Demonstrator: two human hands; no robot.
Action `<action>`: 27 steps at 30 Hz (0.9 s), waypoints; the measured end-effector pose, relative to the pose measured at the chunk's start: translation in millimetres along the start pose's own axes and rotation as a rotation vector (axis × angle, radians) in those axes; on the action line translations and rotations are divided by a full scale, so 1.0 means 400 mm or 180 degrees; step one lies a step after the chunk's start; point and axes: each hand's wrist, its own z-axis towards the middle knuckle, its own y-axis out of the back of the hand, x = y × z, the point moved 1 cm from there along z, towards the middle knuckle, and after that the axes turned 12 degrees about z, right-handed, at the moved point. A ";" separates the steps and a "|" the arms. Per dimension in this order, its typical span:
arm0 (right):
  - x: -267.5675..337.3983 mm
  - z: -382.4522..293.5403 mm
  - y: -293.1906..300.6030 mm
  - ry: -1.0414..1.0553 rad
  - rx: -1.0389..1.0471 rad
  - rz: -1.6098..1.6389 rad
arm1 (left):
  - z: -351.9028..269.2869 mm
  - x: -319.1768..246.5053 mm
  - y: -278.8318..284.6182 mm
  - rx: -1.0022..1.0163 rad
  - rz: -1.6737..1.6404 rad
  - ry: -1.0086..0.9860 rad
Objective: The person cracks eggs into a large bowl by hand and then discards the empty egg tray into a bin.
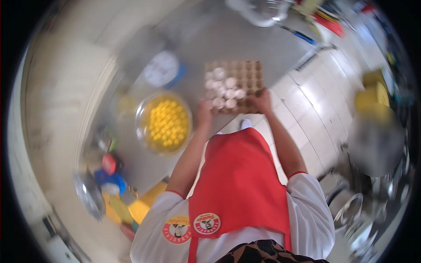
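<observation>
Both hands hold a brown cardboard egg tray [251,74] level over the edge of the metal worktable. My left hand [204,113] grips its near left corner. On the right side, my right hand [262,101] has its fingers over the tray's edge. Several pale eggs or eggshells [225,88] lie in the left and near part; blur hides whether they are whole. Many of the other cups show bare cardboard. Left of my left hand stands a clear round bowl [140,126] full of egg yolks [167,123].
Beyond the yolk bowl, a white round thing with a blue edge [161,69] rests on the metal worktable [197,36]. A blue-handled tool [304,37] lies at the far corner. Metal pots [342,203] stand at right, above the tiled floor [315,108].
</observation>
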 end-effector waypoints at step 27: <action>-0.315 -1.487 0.102 -0.1180 -0.3714 0.3830 | -0.735 0.059 -0.206 0.3977 0.1742 -0.1590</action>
